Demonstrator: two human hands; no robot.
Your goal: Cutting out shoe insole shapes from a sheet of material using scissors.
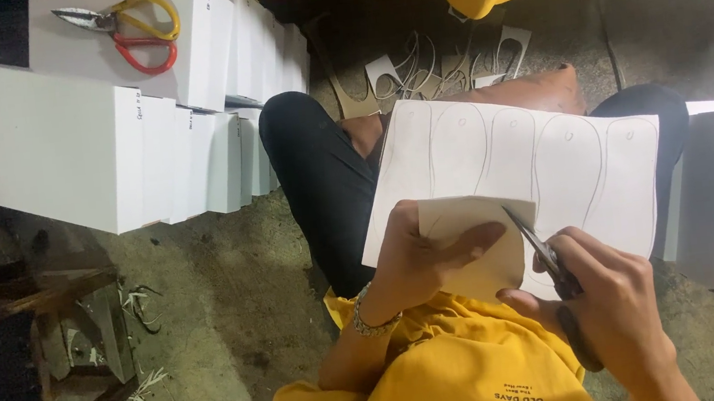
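Item: cream card piece point(477, 245), near centre, lying over a large white sheet point(540, 172) printed with a row of curved outlines, which rests on the person's lap. Judged light, thin and fairly stiff; likely to flex or crease if pinched hard, so best held flat at an edge close to the cut line.

Left hand point(416, 260): wrist bent inward, thumb laid across the card's face, remaining fingers under it, clamped on the card's left edge. Beaded bracelet point(369, 318) at the wrist.

Right hand point(609, 289): near right, closed round the handles of dark scissors point(539, 248), whose blades point far-left and meet the card's right edge; whether the blades are parted cannot be told.

Surroundings: white boxes point(41, 141) stacked far left, with red-and-yellow scissors point(131, 25) on top; card offcuts point(440, 68) on the floor beyond the knees.
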